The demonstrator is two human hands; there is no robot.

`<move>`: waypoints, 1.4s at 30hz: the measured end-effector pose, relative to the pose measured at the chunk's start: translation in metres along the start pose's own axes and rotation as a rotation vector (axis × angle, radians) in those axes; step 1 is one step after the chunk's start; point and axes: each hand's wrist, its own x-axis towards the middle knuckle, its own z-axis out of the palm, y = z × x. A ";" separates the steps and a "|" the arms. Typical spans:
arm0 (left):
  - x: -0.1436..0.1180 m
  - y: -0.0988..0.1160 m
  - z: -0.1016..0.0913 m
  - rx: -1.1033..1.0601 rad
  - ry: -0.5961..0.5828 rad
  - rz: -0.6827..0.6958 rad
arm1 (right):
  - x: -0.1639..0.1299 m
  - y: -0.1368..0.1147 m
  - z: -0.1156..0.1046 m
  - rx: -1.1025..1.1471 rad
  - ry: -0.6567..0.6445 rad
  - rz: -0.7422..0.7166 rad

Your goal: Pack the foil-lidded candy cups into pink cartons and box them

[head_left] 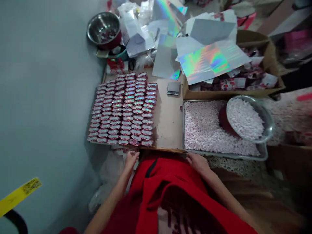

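In the head view, the left hand (131,159) and right hand (197,162) are resting empty, fingers loose, at the counter (168,120) edge just below the red foil-topped cups (123,109), whose block is running lengthwise away from the person, so any reach should be staying low and gentle.

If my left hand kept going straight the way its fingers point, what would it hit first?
Most likely the near row of the red foil-topped cups: the left hand rests at the board's near edge, fingers pointing up-table at them. Depth is hard to judge.
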 end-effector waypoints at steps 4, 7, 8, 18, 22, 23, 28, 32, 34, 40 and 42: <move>-0.037 -0.017 0.035 -0.413 0.035 -0.324 | 0.034 0.014 -0.038 0.038 -0.017 -0.121; -0.050 -0.018 0.052 -0.669 0.100 -0.437 | 0.053 0.022 -0.044 0.113 -0.052 -0.180; -0.051 -0.016 0.056 -0.741 0.123 -0.450 | 0.056 0.023 -0.043 0.148 -0.074 -0.195; -0.016 0.001 0.052 -0.984 0.367 -0.316 | 0.069 -0.003 -0.026 0.864 -0.297 -0.052; -0.018 0.011 0.037 -0.870 0.457 -0.301 | 0.069 -0.028 -0.018 0.851 -0.210 -0.129; -0.022 0.015 0.031 -0.841 0.469 -0.282 | 0.069 -0.035 -0.016 0.847 -0.184 -0.142; -0.026 -0.001 -0.015 -0.618 0.502 -0.086 | 0.096 -0.072 -0.036 0.886 -0.016 -0.167; 0.020 -0.023 -0.068 -0.405 0.545 0.048 | 0.122 -0.085 -0.086 0.981 0.155 -0.153; 0.048 -0.014 -0.095 -0.366 0.541 0.112 | 0.128 -0.086 -0.108 1.059 0.226 -0.099; 0.131 0.067 -0.126 -0.137 0.436 0.359 | 0.127 -0.104 -0.101 1.462 0.295 0.173; 0.156 0.094 -0.116 -0.053 0.377 0.473 | 0.127 -0.117 -0.087 1.505 0.284 0.236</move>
